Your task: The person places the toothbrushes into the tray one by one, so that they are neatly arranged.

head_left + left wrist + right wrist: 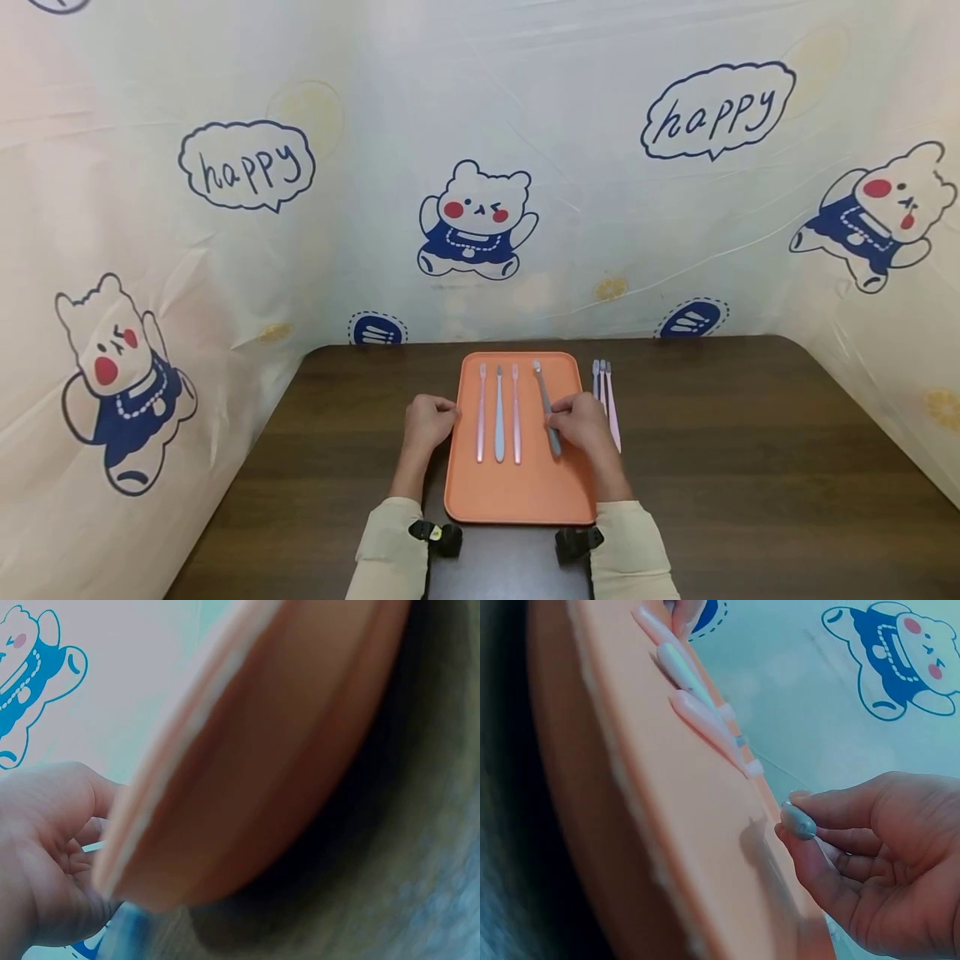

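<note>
The slim grey-blue plastic toothbrush [547, 408] lies slanted on the flat orange rectangular tray [525, 492], its handle end pinched between thumb and fingers of the right hand [585, 425], apparently to line it up with three pastel toothbrushes [498, 412] lying parallel. The left hand [427, 421] rests curled at the tray's left edge, seemingly steadying it.

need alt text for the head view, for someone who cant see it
A person's right hand pinches a grey toothbrush on an orange tray where three more toothbrushes lie side by side, while the left hand rests curled at the tray's left edge. Other toothbrushes lie on the dark table right of the tray.
</note>
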`<state>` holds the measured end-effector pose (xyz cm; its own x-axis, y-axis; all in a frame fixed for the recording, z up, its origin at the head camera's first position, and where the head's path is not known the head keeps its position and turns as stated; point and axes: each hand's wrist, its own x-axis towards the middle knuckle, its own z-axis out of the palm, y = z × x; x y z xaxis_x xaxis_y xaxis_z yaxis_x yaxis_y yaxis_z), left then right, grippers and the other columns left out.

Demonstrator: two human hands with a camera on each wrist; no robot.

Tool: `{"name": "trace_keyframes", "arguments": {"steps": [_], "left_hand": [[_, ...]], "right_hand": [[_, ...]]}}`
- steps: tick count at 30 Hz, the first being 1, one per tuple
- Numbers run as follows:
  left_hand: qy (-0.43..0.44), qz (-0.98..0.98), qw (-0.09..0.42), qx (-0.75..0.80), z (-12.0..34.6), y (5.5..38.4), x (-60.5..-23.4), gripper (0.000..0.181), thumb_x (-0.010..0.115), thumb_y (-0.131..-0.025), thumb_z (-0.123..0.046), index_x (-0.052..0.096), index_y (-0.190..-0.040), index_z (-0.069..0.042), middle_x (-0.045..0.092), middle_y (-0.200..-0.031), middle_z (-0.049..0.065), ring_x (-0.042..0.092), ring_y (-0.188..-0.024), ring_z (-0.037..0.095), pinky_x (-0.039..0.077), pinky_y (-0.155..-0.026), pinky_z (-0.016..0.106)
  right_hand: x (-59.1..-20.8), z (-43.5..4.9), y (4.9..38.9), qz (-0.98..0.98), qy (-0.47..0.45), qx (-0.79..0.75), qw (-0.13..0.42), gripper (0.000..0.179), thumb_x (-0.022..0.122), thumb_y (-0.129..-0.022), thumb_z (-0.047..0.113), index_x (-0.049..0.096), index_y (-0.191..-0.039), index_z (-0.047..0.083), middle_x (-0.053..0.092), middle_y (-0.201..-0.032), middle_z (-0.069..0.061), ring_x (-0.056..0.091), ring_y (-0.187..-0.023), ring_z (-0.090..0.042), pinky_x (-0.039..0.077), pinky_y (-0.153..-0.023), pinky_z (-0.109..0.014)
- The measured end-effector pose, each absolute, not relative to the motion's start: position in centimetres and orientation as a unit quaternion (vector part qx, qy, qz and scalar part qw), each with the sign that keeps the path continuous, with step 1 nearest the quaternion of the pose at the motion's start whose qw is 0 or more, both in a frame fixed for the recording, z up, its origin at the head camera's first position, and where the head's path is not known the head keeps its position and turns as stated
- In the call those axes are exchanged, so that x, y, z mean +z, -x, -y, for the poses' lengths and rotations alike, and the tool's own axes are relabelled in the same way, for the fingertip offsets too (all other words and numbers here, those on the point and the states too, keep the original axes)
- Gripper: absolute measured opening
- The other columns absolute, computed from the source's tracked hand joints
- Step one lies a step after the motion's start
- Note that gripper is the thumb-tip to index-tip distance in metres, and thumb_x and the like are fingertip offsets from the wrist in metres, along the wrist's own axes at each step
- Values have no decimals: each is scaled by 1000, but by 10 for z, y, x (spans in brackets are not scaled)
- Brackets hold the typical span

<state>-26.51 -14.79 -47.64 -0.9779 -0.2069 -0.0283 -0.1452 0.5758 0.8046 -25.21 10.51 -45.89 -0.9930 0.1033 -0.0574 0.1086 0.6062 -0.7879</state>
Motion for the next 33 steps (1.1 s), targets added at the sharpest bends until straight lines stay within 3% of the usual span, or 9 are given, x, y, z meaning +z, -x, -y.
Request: {"name": "trace_keyframes", "arguments": {"steps": [5, 33], "left_hand": [[-99, 887, 34, -450, 148, 265, -477, 15, 70, -87, -12, 81, -91, -2, 78, -91, 14, 67, -74, 19, 54, -62, 30], [-93, 890, 40, -444, 148, 264, -475, 15, 70, -86, -11, 81, -91, -2, 78, -91, 14, 68, -76, 19, 53, -61, 29]], "right_hand": [[-459, -100, 250, -893, -61, -446, 10, 13, 75, -87, 10, 79, -93, -1, 75, -87, -12, 62, -68, -12, 49, -59, -23], [-463, -88, 249, -897, -65, -438, 10, 13, 78, -85, 11, 79, -91, 0, 75, -82, -10, 62, -65, -12, 46, -56, -21]]}}
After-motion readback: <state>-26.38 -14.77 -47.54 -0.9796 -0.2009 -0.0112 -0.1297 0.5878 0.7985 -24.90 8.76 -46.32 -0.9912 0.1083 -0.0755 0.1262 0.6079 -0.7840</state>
